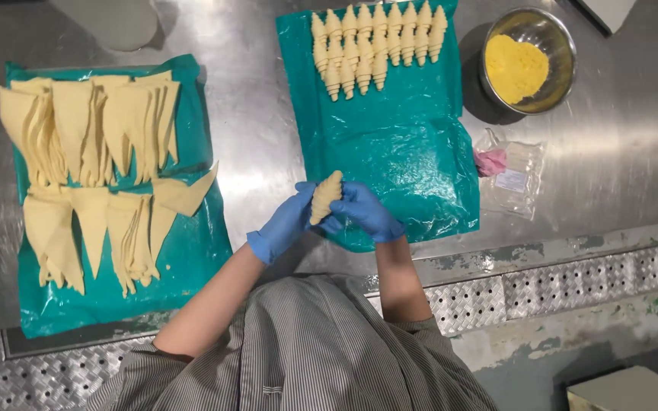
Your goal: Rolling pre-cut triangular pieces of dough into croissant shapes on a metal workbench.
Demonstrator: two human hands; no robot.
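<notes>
Both gloved hands meet over the near edge of the right teal sheet [397, 144]. The left hand [283, 224] and right hand [367, 211] close their fingers around one rolled croissant [326, 196], held upright between them, its tips showing above and below.

At the far end of that sheet lie two rows of shaped croissants [378, 42]. To the left, a second teal sheet [192, 251] carries stacks of flat dough triangles [93, 175], points toward the person. Right of the hands, a clear plastic bag [515, 179] with a small white label and something pink inside lies on the steel table [253, 129]. Beyond it stands a metal bowl [528, 59] of yellow powder.
</notes>
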